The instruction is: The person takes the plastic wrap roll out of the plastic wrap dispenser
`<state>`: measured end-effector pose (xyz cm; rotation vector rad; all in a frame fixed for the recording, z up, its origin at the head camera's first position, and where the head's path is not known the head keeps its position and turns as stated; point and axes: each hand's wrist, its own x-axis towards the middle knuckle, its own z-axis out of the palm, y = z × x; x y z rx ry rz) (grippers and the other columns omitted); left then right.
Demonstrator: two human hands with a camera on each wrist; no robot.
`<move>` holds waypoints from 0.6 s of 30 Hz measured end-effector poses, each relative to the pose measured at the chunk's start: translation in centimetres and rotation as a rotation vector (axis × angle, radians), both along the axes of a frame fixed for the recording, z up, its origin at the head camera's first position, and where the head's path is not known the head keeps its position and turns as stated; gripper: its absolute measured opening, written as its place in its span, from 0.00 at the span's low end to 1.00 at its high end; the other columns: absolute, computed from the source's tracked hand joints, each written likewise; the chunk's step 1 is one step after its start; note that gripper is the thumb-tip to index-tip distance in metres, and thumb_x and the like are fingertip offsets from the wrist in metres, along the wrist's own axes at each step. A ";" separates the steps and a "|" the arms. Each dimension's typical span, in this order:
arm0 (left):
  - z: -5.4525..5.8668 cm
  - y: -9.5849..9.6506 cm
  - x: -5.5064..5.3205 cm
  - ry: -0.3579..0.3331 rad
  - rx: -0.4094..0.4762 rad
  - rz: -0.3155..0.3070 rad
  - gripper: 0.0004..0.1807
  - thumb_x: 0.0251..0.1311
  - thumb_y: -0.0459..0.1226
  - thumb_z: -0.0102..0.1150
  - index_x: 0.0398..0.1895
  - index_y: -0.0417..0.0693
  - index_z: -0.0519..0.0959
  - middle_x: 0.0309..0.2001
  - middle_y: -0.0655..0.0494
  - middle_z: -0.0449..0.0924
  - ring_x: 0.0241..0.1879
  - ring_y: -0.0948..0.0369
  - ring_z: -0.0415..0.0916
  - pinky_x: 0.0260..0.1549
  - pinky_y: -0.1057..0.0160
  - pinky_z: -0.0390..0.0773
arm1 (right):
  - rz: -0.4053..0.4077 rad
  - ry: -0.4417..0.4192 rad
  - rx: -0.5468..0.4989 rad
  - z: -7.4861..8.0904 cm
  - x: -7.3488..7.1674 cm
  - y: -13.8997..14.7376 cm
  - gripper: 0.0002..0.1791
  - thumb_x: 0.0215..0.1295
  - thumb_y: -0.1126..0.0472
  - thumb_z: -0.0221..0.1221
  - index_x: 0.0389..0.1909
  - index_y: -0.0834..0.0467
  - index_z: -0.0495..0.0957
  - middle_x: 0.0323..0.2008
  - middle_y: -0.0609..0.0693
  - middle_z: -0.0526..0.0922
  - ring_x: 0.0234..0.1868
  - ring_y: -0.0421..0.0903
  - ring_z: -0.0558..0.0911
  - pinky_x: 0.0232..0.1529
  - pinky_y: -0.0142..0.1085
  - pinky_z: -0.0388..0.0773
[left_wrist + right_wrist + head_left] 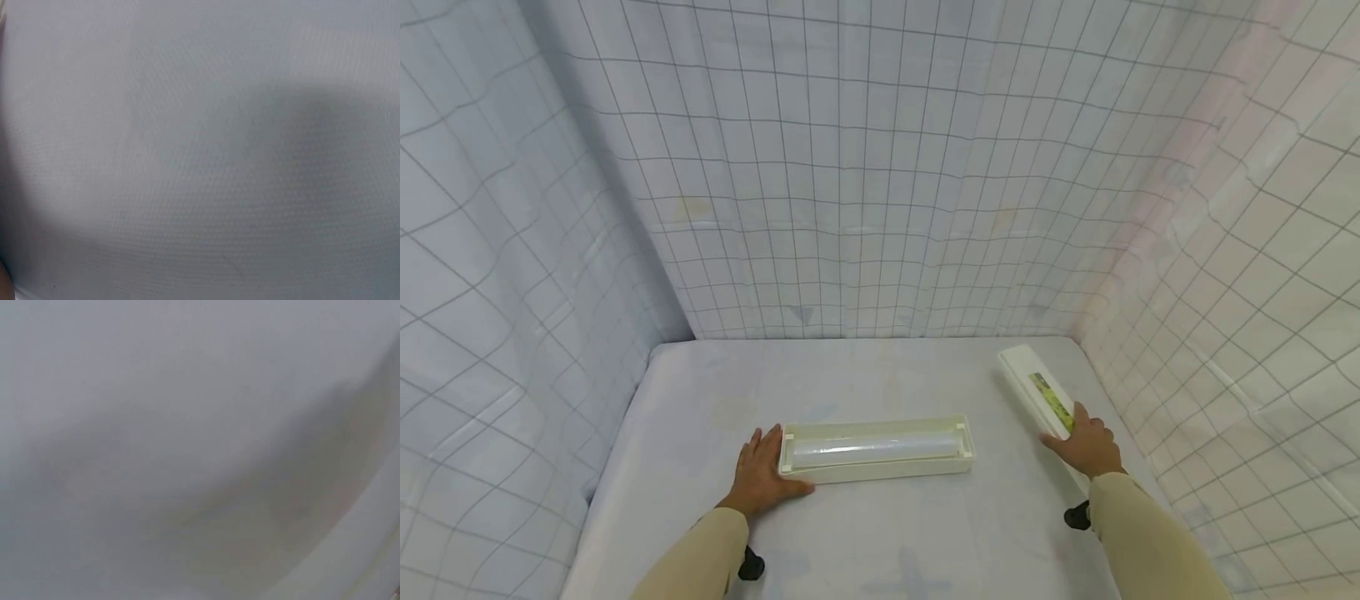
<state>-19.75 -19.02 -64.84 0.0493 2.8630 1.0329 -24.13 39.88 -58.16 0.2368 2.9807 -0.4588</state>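
Observation:
A long white plastic wrap box (895, 472) lies uncovered on the table, with a roll of clear plastic wrap (872, 450) inside it. My left hand (762, 477) rests against the box's left end, fingers extended and thumb along its front wall. On the right, my right hand (1090, 446) grips the near part of the long white lid (1021, 367), which bears a green and yellow label (1051, 402). The lid slants apart from the box. A pale, blurred edge of the lid (369, 544) crosses the lower right of the right wrist view.
A white cloth (880, 533) covers the table. White sheets with a dark grid surround it: a back wall (880, 208), a left wall (497, 317) and a right wall (1262, 317). The lid is near the right wall. The left wrist view shows mostly cloth (187, 187).

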 end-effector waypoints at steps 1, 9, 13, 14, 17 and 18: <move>0.0 0.0 0.0 0.002 0.000 0.000 0.68 0.33 0.60 0.83 0.77 0.41 0.58 0.78 0.36 0.56 0.80 0.36 0.39 0.79 0.33 0.36 | -0.011 -0.004 -0.001 -0.1 0.1 0.2 0.63 0.59 0.26 0.60 0.78 0.68 0.47 0.57 0.79 0.70 0.50 0.72 0.76 0.37 0.64 0.78; 0.5 -0.1 0.0 -0.042 0.006 -0.008 0.67 0.35 0.60 0.82 0.77 0.44 0.57 0.80 0.38 0.52 0.81 0.37 0.34 0.79 0.34 0.31 | -0.040 0.000 0.012 -0.3 1.1 0.9 0.62 0.59 0.27 0.61 0.77 0.69 0.49 0.52 0.78 0.73 0.45 0.69 0.77 0.34 0.61 0.78; 0.6 -0.1 0.0 -0.046 0.001 -0.009 0.68 0.35 0.61 0.82 0.77 0.43 0.57 0.80 0.38 0.52 0.81 0.36 0.34 0.79 0.34 0.32 | -0.061 -0.010 0.014 -0.6 1.6 1.1 0.62 0.59 0.27 0.60 0.76 0.69 0.49 0.52 0.79 0.72 0.46 0.71 0.77 0.38 0.64 0.77; 0.6 -0.1 0.0 -0.044 0.001 -0.010 0.68 0.35 0.61 0.82 0.77 0.43 0.57 0.80 0.37 0.53 0.81 0.36 0.35 0.79 0.33 0.32 | -0.069 -0.016 0.015 -0.8 1.8 1.2 0.62 0.60 0.27 0.60 0.76 0.69 0.49 0.52 0.79 0.72 0.46 0.72 0.77 0.38 0.65 0.77; 0.6 -0.1 0.0 -0.041 -0.001 -0.008 0.68 0.35 0.60 0.82 0.77 0.43 0.57 0.80 0.38 0.53 0.81 0.37 0.35 0.79 0.34 0.32 | -0.094 -0.042 0.013 -1.1 2.3 1.5 0.62 0.59 0.26 0.59 0.76 0.69 0.48 0.51 0.79 0.72 0.46 0.71 0.76 0.38 0.62 0.77; 0.5 -0.1 0.0 -0.034 -0.003 -0.009 0.68 0.34 0.60 0.83 0.77 0.43 0.57 0.80 0.37 0.54 0.81 0.36 0.36 0.79 0.33 0.33 | -0.103 -0.048 0.013 -1.2 2.5 1.6 0.62 0.59 0.26 0.59 0.76 0.69 0.48 0.51 0.79 0.72 0.45 0.71 0.76 0.37 0.61 0.77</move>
